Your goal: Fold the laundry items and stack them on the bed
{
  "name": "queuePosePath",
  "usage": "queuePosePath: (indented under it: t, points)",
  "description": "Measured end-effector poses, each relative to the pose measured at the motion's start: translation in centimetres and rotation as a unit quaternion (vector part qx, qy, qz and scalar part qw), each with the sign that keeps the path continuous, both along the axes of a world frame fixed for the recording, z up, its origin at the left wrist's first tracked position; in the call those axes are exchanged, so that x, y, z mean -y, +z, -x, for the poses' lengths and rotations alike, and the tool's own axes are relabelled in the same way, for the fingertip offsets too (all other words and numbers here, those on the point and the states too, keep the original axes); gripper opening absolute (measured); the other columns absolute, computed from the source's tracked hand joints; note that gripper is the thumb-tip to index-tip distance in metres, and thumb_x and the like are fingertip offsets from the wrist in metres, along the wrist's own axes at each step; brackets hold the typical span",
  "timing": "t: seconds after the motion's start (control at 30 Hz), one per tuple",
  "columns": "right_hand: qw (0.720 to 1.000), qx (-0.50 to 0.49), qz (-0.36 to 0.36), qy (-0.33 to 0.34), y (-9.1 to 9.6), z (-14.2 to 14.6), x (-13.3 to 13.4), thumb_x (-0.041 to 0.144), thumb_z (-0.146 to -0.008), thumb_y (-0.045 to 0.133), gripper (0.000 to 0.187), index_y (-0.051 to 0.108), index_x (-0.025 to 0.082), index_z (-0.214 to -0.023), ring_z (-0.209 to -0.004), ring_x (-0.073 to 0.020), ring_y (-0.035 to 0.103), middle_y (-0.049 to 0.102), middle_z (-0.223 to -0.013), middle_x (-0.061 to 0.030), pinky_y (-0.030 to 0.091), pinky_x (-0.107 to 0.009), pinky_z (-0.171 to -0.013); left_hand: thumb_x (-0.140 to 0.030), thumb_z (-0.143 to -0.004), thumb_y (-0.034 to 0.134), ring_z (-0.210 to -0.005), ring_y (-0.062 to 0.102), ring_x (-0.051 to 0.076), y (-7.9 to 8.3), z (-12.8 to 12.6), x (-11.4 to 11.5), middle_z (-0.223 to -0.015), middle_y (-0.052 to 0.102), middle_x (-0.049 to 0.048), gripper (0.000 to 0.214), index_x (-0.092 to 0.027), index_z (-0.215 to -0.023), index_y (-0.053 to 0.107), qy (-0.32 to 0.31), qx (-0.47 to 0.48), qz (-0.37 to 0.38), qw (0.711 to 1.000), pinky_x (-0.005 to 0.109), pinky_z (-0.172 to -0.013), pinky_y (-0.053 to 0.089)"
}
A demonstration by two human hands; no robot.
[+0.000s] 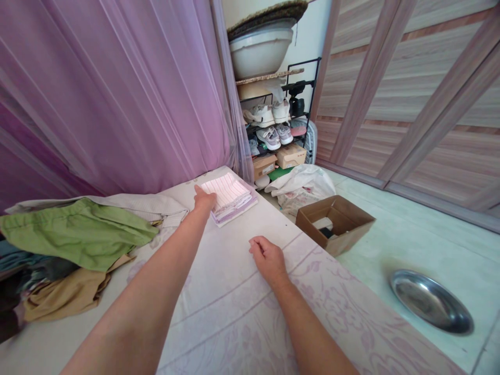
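Note:
A folded pink-and-white striped cloth [225, 191] lies on top of a small folded stack near the far edge of the bed. Beneath it, lilac and white folded layers [238, 209] show. My left hand [204, 199] reaches to the left edge of this stack and touches it, thumb and a finger apart; the other fingers are partly hidden. Closer to me, my right hand [269, 259] is held low over the flowered bed sheet [230, 281], its fingers curled in with nothing visible in them.
Left on the bed is a pile of clothes with green shorts [82, 229] and a tan garment [70, 294]. A purple curtain [136, 94] hangs behind. On the floor are a cardboard box [344, 224], a plastic bag [307, 182] and a metal basin [432, 301]. A shoe rack [308, 86] stands beyond.

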State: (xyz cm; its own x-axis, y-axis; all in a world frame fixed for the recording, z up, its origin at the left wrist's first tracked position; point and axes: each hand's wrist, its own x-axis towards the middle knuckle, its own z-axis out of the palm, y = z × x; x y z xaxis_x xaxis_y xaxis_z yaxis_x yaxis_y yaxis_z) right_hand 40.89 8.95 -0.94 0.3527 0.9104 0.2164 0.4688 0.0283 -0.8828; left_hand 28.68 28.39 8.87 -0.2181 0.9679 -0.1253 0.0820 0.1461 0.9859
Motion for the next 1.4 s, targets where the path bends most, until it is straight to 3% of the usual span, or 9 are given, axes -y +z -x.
queuePosePath:
  t: [0.13,0.2,0.3,0.33,0.4,0.67,0.9,1.17,1.4]
  points:
    - [1.000,0.007,0.000,0.001,0.0,0.0,0.0,0.039,-0.087,0.043,0.028,0.065,0.024,-0.081,-0.062,-0.0144,0.060,0.069,-0.068,-0.0002,0.040,-0.022,-0.060,-0.003,-0.063,0.066,-0.142,0.017,0.031,1.1,-0.3,1.5,-0.154,0.022,0.0118,0.076,-0.023,-0.133,0.046,0.009,-0.195,-0.096,0.976,0.044,-0.114,0.018]
    - [1.000,0.012,0.001,0.002,0.0,0.1,0.0,0.039,-0.088,0.042,0.029,0.065,0.023,-0.082,-0.062,-0.0145,0.060,0.069,-0.068,-0.0005,0.041,-0.022,-0.061,-0.009,-0.072,0.061,-0.140,0.023,0.029,1.5,-0.9,2.5,-0.148,0.035,0.0091,0.054,-0.023,-0.123,0.056,-0.078,-0.381,-0.178,0.904,0.044,-0.114,0.015]
    - [1.000,0.020,0.000,0.003,-0.1,0.1,0.0,0.039,-0.088,0.042,0.029,0.066,0.023,-0.083,-0.063,-0.0146,0.060,0.069,-0.068,-0.0009,0.041,-0.022,-0.061,-0.024,-0.083,0.054,-0.121,0.047,0.030,1.4,-2.0,3.6,-0.122,0.060,0.0105,0.026,-0.023,-0.107,0.065,-0.231,-0.584,-0.216,0.748,0.043,-0.105,0.029]
    - [1.000,0.022,-0.001,0.004,-0.1,0.1,0.0,0.038,-0.088,0.041,0.029,0.066,0.023,-0.084,-0.063,-0.0146,0.060,0.069,-0.069,-0.0010,0.041,-0.022,-0.060,-0.027,-0.084,0.053,-0.115,0.051,0.030,1.4,-2.4,3.7,-0.116,0.062,0.0109,0.025,-0.022,-0.105,0.066,-0.255,-0.616,-0.206,0.716,0.042,-0.101,0.033]
    - [1.000,0.024,-0.002,0.004,-0.2,0.0,0.0,0.038,-0.088,0.041,0.029,0.066,0.023,-0.084,-0.063,-0.0146,0.060,0.069,-0.069,-0.0010,0.040,-0.021,-0.060,-0.029,-0.084,0.053,-0.108,0.054,0.029,1.2,-3.0,3.8,-0.112,0.063,0.0118,0.025,-0.021,-0.105,0.065,-0.265,-0.655,-0.186,0.682,0.040,-0.094,0.038]
    - [1.000,0.017,-0.003,0.007,-0.1,0.0,0.0,0.037,-0.088,0.043,0.027,0.065,0.024,-0.082,-0.062,-0.0144,0.061,0.069,-0.068,-0.0001,0.040,-0.021,-0.059,-0.025,-0.082,0.057,-0.107,0.053,0.034,0.6,-4.2,3.9,-0.114,0.058,0.0174,0.029,-0.015,-0.110,0.058,-0.260,-0.686,-0.188,0.653,0.043,-0.087,0.041]
    - [1.000,0.020,0.000,0.006,-0.1,0.0,0.0,0.038,-0.087,0.042,0.028,0.066,0.023,-0.082,-0.060,-0.0143,0.059,0.068,-0.068,-0.0002,0.039,-0.022,-0.058,-0.023,-0.085,0.054,-0.105,0.054,0.033,0.0,-4.4,3.5,-0.112,0.057,0.0170,0.025,-0.016,-0.109,0.058,-0.242,-0.689,-0.192,0.655,0.042,-0.084,0.042]
    - [1.000,0.022,0.002,0.007,-0.2,0.0,-0.1,0.037,-0.087,0.042,0.028,0.065,0.023,-0.083,-0.060,-0.0135,0.059,0.068,-0.068,-0.0002,0.039,-0.021,-0.058,-0.026,-0.089,0.047,-0.103,0.055,0.028,0.8,-4.1,3.5,-0.110,0.059,0.0131,0.024,-0.018,-0.109,0.057,-0.220,-0.692,-0.187,0.661,0.037,-0.081,0.044]
    - [0.999,0.032,0.004,0.008,-0.1,0.0,-0.1,0.037,-0.088,0.042,0.028,0.065,0.021,-0.083,-0.062,-0.0131,0.060,0.069,-0.069,-0.0005,0.040,-0.020,-0.060,-0.027,-0.090,0.046,-0.104,0.054,0.027,-0.1,-4.0,3.6,-0.107,0.059,0.0114,0.023,-0.018,-0.107,0.057,-0.222,-0.700,-0.222,0.642,0.038,-0.082,0.043]
